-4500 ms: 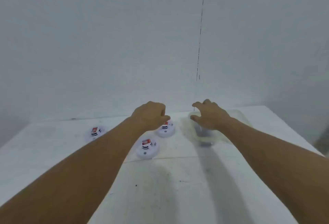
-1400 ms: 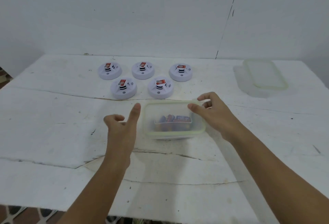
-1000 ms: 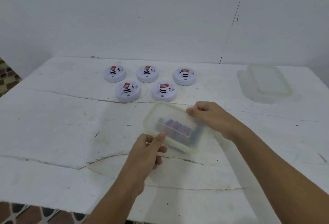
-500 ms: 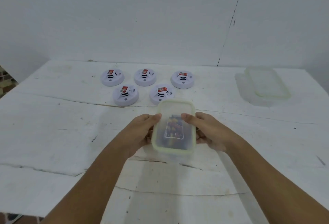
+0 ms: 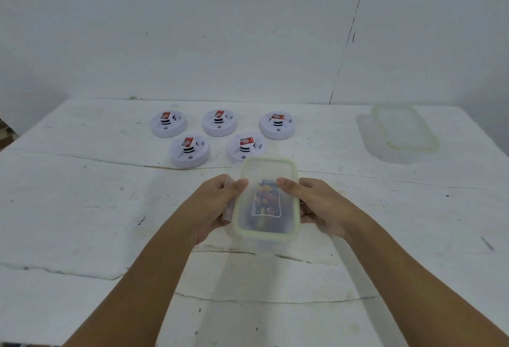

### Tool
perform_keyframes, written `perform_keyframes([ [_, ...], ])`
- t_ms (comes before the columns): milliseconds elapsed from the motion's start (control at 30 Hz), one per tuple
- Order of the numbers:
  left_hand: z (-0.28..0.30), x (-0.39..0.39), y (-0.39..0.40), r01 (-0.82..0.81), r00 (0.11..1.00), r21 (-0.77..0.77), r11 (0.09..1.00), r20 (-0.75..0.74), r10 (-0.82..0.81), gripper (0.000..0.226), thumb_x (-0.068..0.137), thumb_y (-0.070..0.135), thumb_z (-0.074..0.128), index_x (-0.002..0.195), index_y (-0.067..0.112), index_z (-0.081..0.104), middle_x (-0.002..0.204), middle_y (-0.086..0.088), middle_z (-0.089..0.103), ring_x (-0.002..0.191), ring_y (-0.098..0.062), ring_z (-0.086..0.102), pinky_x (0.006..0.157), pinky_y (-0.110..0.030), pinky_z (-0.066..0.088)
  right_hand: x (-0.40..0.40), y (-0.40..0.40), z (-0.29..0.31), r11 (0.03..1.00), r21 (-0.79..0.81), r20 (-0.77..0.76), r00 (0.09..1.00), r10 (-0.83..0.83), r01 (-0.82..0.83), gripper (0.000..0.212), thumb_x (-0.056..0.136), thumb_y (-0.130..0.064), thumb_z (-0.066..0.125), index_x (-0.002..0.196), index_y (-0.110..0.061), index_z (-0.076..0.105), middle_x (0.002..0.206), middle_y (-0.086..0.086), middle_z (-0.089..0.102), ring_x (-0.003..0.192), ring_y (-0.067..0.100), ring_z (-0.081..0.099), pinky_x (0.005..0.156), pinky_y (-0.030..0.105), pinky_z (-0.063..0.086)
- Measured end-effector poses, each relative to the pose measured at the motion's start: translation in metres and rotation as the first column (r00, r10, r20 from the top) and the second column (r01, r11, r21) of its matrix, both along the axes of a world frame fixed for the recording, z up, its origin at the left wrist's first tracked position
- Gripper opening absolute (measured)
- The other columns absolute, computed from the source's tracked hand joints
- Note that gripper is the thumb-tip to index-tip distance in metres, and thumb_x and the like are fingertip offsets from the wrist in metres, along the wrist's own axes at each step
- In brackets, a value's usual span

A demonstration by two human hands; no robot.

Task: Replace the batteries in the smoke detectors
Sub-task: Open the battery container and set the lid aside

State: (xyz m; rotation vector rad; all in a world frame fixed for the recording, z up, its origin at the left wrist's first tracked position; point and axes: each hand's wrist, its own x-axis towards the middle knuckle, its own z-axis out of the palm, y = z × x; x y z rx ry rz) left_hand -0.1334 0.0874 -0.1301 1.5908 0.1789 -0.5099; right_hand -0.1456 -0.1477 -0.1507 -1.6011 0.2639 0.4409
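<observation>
Above the white table, lidded battery container, newly lifted and turned lengthwise, gripped at both sides by left hand and right hand; five smoke detectors beyond, batteries unreplaced.

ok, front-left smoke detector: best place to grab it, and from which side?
Take the front-left smoke detector by its round outer rim, from above, fingers on opposite sides. It lies flat on the table as a low disc, and the red-labelled battery stands up at its centre, so a centre grip is probably awkward.

Five detectors, lidded battery box
</observation>
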Motion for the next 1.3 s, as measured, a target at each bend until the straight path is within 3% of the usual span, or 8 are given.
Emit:
perform_keyframes([
  [433,0.005,-0.001,-0.002,0.029,0.999,0.104,0.994,0.033,-0.033,0.042,0.102,0.037,0.063,0.070,0.017,0.046,0.056,-0.007,0.048,0.059,-0.019,0.040,0.063,-0.031,0.044,-0.005,0.007,0.008,0.999,0.016,0.010,0.999,-0.040,0.040,0.064,0.081,-0.060,0.079,0.115,-0.007,0.069,0.106,0.012,0.080,0.094,0.031,0.075,0.095,0.044,0.060],
  [533,0.006,-0.002,-0.004,0.035,0.998,0.117,0.992,0.043,-0.041,0.042,0.102,0.038,0.064,0.070,0.017,0.046,0.055,-0.005,0.049,0.056,-0.018,0.040,0.064,-0.032,0.043,-0.010,0.006,0.009,0.991,0.081,0.041,0.993,-0.107,0.104,0.024,0.090,-0.040,0.080,0.074,-0.022,0.076,0.071,0.002,0.077,0.080,0.026,0.076,0.081,0.034,0.059],
  [633,0.005,-0.001,-0.004,0.029,0.997,0.167,0.986,0.059,-0.039,0.043,0.099,0.042,0.066,0.071,0.017,0.046,0.055,-0.002,0.049,0.055,-0.016,0.040,0.066,-0.032,0.043,-0.015,0.007,0.007,0.985,0.120,0.061,0.989,-0.135,0.127,0.049,0.094,-0.031,0.076,0.047,-0.024,0.065,0.057,-0.004,0.069,0.062,0.011,0.070,0.059,0.021,0.053],
  [700,0.006,-0.001,-0.002,0.000,0.995,0.224,0.974,0.100,-0.023,0.045,0.094,0.045,0.071,0.071,0.018,0.046,0.058,0.001,0.046,0.055,-0.015,0.038,0.061,-0.029,0.039,-0.018,0.008,0.011,0.981,0.112,0.047,0.986,-0.163,0.157,0.032,0.090,-0.035,0.080,0.072,-0.016,0.064,0.069,-0.001,0.071,0.063,0.011,0.070,0.050,0.019,0.049],
  [833,0.013,-0.007,-0.003,-0.111,0.955,0.362,0.925,0.296,-0.001,0.044,0.087,0.049,0.078,0.077,0.012,0.056,0.063,0.006,0.049,0.056,-0.010,0.041,0.059,-0.025,0.036,-0.020,0.009,0.023,0.956,-0.136,0.145,0.959,-0.242,0.261,0.066,0.077,-0.054,0.087,0.119,-0.021,0.049,0.100,0.003,0.057,0.075,0.013,0.058,0.054,0.023,0.044],
  [967,0.038,-0.012,-0.014,-0.184,0.898,0.361,0.914,0.440,0.007,0.030,0.095,0.046,0.068,0.090,0.017,0.071,0.076,-0.005,0.068,0.067,-0.023,0.059,0.065,-0.028,0.045,-0.023,0.008,0.029,0.938,-0.173,0.311,0.920,-0.239,0.302,0.052,0.086,-0.054,0.078,0.124,-0.032,0.050,0.096,-0.001,0.051,0.079,0.011,0.053,0.066,0.023,0.043],
  [1133,0.072,-0.013,-0.043,-0.102,0.841,0.299,0.949,0.536,-0.078,0.029,0.100,0.039,0.062,0.083,0.019,0.074,0.084,-0.006,0.072,0.056,-0.004,0.048,0.059,-0.020,0.040,-0.023,0.006,0.040,0.954,-0.077,0.326,0.912,-0.249,0.289,0.025,0.096,-0.064,0.058,0.111,-0.044,0.061,0.115,-0.005,0.065,0.111,0.015,0.064,0.105,0.040,0.052],
  [1300,0.076,-0.014,-0.075,0.056,0.825,0.305,0.951,0.522,-0.216,0.034,0.102,0.040,0.061,0.080,0.018,0.074,0.060,0.001,0.060,0.050,-0.005,0.043,0.054,-0.018,0.039,-0.027,0.002,0.050,0.966,-0.036,0.251,0.938,-0.241,0.258,0.046,0.100,-0.072,0.038,0.124,-0.040,0.061,0.123,-0.013,0.066,0.117,0.009,0.063,0.109,0.042,0.049],
])
